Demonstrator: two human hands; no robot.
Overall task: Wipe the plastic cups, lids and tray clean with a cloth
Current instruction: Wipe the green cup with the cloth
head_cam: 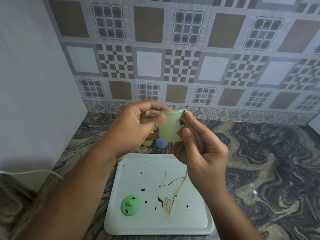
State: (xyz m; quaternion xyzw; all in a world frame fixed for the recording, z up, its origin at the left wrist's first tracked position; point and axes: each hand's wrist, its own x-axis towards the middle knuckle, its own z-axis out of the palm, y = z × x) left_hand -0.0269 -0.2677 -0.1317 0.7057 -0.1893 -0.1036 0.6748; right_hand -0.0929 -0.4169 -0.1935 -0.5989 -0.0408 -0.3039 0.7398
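My left hand (136, 125) grips a pale translucent green cup (170, 126) by its rim, held above the far edge of the tray. Against the cup's right side my right hand (204, 151) presses a brown stained cloth (186, 118). Below lies a white tray (195, 222) marked with dark spots and a brown smear. A green lid (130, 205) with dark specks rests on the tray's near left part. Beyond the tray stand a yellow cup (147, 142) and a blue cup (161, 143), both partly hidden by my left hand and the held cup.
The tray sits on a dark marbled counter (268, 161). A patterned tile wall (173, 58) rises behind, and a plain white wall (34, 84) closes the left side. A white cable (34, 172) runs along the left edge.
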